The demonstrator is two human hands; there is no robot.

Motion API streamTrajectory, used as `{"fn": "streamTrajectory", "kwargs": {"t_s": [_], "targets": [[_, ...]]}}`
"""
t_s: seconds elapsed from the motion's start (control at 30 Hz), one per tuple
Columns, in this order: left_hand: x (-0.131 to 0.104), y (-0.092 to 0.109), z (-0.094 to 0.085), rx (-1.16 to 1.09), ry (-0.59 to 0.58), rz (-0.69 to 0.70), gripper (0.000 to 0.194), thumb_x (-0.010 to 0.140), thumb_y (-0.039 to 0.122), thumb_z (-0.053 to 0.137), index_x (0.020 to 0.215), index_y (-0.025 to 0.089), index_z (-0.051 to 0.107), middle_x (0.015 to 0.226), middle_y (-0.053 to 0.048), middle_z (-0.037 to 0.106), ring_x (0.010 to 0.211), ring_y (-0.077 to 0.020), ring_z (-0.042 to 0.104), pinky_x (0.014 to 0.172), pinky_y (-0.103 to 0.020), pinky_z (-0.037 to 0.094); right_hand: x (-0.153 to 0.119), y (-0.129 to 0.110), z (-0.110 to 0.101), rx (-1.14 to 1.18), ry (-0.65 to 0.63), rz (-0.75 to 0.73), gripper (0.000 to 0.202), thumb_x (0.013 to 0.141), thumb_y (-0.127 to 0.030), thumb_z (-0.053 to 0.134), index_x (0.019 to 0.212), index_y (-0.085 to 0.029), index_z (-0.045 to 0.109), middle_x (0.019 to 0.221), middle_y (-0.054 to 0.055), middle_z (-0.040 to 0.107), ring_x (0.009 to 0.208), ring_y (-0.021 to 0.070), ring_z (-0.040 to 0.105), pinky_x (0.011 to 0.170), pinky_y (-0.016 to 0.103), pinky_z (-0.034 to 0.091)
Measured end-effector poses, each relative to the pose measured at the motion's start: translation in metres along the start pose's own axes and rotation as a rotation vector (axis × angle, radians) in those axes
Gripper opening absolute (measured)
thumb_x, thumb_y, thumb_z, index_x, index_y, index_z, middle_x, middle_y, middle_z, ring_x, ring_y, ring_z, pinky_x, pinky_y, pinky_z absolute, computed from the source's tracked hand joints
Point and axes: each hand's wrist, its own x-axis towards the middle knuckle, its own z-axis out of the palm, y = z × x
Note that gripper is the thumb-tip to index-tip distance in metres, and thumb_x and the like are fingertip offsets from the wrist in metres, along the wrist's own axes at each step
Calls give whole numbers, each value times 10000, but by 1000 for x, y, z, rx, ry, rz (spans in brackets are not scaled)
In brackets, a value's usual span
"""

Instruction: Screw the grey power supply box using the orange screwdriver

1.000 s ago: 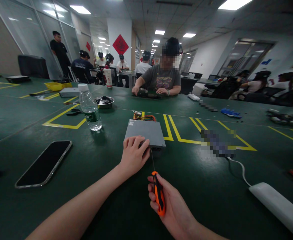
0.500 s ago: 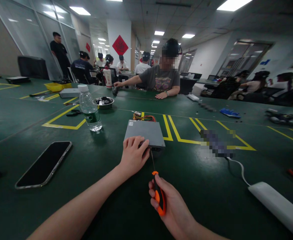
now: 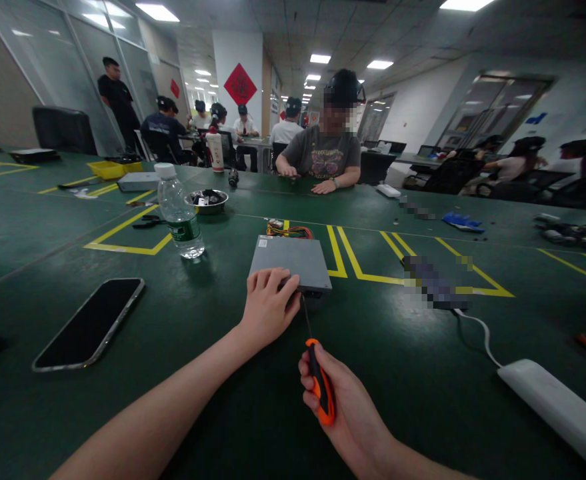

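Note:
A grey computer power supply lies flat on the green table, with a bundle of coloured wires at its far side. My left hand grips its near left part, fingers bent over the top and thumb at the front edge. In my right hand, the fingers are wrapped round the orange and black handle of a screwdriver. Its thin shaft points forward to the near face of the power supply. Where exactly the tip sits is hard to make out.
A water bottle and a phone are on the left. Behind the bottle stands a metal bowl of dark parts. At right lie a white power strip and a blurred-out device. A person sits opposite.
Both my hands, the screwdriver and the power supply stay nearly in place. The person opposite has drawn one arm back from the small black object on the table.

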Motion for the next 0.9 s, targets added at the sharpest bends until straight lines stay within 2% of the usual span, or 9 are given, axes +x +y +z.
{"fn": "streamTrajectory", "kwargs": {"t_s": [0.17,0.3,0.5,0.9], "targets": [[0,0,0,1,-6,9,239,820,294,491,1037,225,561,1077,-81,559,1000,-248,449,832,-416,324,-2,-1,-4,-6,-33,27,249,801,-366,593,767,-120,615,629,15,540,502,69,441,423,165,309],[0,-1,0,-2,-3,8,241,813,292,499,1035,224,563,1074,-77,559,1000,-246,448,828,-408,322,-1,-2,-17,-38,-80,15,284,789,-399,597,784,-116,618,619,11,531,486,65,424,416,167,293],[0,-1,2,6,-1,5,237,818,298,492,1036,234,557,1071,-72,557,999,-244,451,826,-408,315,-2,-7,-35,27,-28,-4,247,808,-350,579,768,-109,616,624,9,525,482,57,416,412,157,290],[0,-1,2,16,16,12,225,817,297,497,1025,231,552,1066,-74,556,999,-248,442,821,-408,316,-2,-12,-35,57,-36,-9,256,815,-347,570,744,-106,619,615,11,505,486,63,402,402,156,288]]}}
